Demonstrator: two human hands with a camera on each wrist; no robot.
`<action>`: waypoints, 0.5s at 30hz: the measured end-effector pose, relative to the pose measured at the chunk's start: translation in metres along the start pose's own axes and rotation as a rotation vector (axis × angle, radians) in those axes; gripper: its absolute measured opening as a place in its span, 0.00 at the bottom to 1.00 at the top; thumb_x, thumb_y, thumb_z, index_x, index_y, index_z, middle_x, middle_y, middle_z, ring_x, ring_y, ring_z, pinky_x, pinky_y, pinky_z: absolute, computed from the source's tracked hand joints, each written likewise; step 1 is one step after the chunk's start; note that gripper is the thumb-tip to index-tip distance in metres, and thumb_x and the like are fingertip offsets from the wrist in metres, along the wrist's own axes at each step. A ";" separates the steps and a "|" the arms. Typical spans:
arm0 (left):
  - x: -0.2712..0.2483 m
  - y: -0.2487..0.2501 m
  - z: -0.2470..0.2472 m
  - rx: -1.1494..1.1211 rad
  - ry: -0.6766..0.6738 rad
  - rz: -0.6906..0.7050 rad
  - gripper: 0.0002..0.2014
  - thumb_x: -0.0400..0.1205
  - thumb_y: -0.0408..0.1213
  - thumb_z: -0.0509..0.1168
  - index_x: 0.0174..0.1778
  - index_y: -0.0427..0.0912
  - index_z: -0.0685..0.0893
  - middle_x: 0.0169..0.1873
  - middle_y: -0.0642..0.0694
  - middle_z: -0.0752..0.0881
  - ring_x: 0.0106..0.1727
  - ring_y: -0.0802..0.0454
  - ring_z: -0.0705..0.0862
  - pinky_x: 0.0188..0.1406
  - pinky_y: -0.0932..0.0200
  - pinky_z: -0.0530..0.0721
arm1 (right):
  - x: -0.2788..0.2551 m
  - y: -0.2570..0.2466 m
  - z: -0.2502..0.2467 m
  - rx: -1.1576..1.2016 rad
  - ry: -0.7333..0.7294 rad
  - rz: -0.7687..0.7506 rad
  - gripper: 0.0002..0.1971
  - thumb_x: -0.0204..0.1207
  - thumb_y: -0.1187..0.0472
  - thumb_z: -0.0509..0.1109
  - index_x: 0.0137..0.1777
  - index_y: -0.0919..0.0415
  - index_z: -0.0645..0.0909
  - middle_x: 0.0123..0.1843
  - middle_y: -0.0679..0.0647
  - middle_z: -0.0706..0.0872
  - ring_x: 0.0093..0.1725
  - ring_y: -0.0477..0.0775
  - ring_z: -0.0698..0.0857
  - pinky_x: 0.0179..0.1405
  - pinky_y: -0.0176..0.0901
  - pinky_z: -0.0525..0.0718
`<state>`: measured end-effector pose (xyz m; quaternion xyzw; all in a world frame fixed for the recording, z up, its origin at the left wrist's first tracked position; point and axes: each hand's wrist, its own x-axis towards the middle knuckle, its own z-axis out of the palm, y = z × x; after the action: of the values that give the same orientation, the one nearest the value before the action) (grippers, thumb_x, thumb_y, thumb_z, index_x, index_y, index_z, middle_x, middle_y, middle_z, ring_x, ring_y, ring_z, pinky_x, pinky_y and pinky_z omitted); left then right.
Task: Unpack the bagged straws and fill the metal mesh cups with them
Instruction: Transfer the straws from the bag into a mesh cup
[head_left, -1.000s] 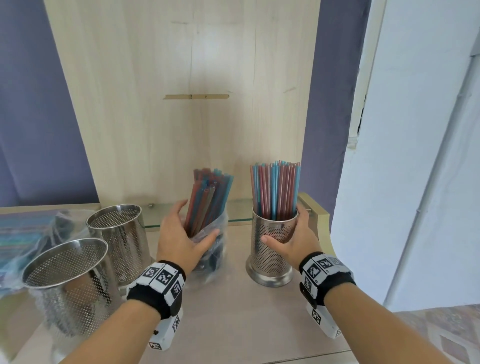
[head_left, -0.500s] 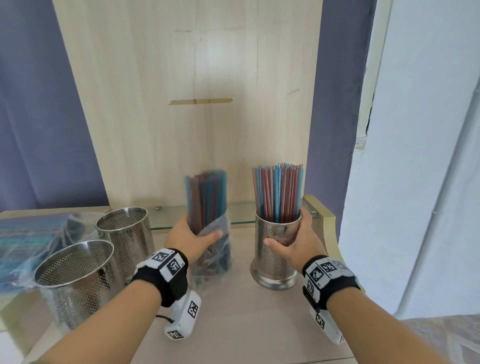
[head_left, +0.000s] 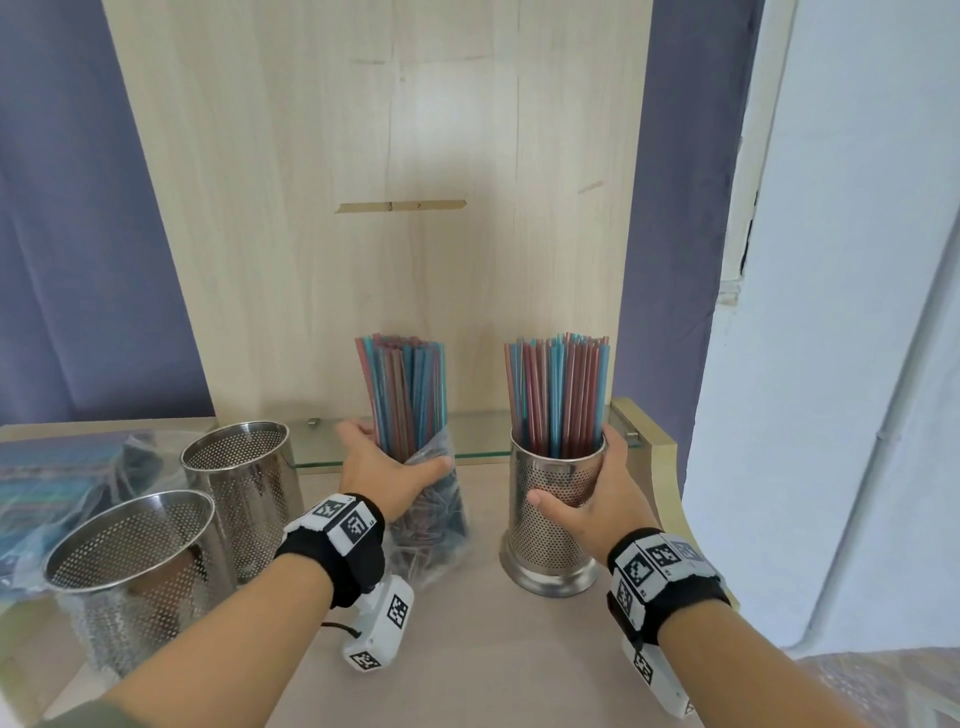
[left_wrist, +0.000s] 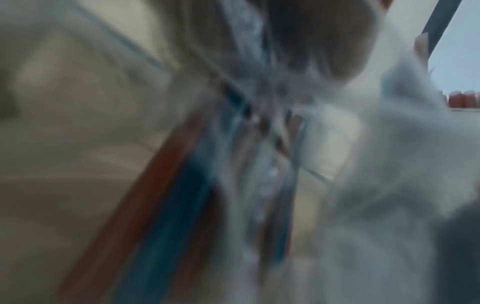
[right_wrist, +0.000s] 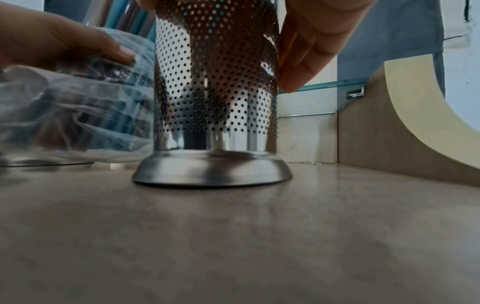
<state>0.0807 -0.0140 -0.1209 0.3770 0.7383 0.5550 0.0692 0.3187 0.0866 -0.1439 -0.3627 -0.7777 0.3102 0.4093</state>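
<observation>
A clear plastic bag holds an upright bundle of red and blue straws whose tops stick out above it. My left hand grips the bag around its middle, thumb on the right side. To the right stands a perforated metal cup packed with straws. My right hand wraps around that cup's side, thumb in front, fingers behind. The right wrist view shows the cup standing on the counter with the bag beside it. The left wrist view is blurred streaks of straws.
Two empty mesh cups stand at the left. More bagged straws lie behind them at the far left. A glass shelf runs along the wooden back panel. A curved wooden side wall bounds the counter on the right.
The bagged bundle, leaning right a second ago, now stands nearly upright, with my left hand closed more firmly around it. My right hand stays on the filled cup.
</observation>
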 end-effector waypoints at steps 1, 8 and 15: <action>0.001 -0.002 0.003 0.018 -0.006 0.003 0.47 0.61 0.48 0.85 0.63 0.49 0.57 0.56 0.43 0.79 0.53 0.43 0.84 0.55 0.50 0.84 | 0.000 0.000 0.000 0.001 0.000 0.001 0.57 0.59 0.42 0.85 0.82 0.46 0.52 0.75 0.45 0.74 0.70 0.48 0.78 0.67 0.41 0.77; 0.007 -0.003 0.000 0.000 0.123 0.095 0.57 0.59 0.56 0.84 0.78 0.47 0.57 0.65 0.48 0.75 0.64 0.48 0.79 0.63 0.50 0.81 | -0.001 0.000 0.000 0.025 -0.003 -0.009 0.56 0.59 0.43 0.85 0.81 0.45 0.52 0.74 0.44 0.74 0.70 0.48 0.78 0.67 0.43 0.78; 0.010 0.002 -0.007 0.140 -0.129 0.056 0.51 0.65 0.51 0.83 0.77 0.44 0.60 0.57 0.51 0.77 0.55 0.50 0.79 0.57 0.57 0.79 | 0.000 -0.001 0.000 0.037 -0.009 -0.003 0.57 0.60 0.45 0.86 0.82 0.46 0.51 0.74 0.44 0.74 0.69 0.46 0.77 0.65 0.39 0.76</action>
<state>0.0707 -0.0129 -0.1135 0.4366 0.7583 0.4783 0.0745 0.3186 0.0863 -0.1431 -0.3523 -0.7743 0.3255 0.4128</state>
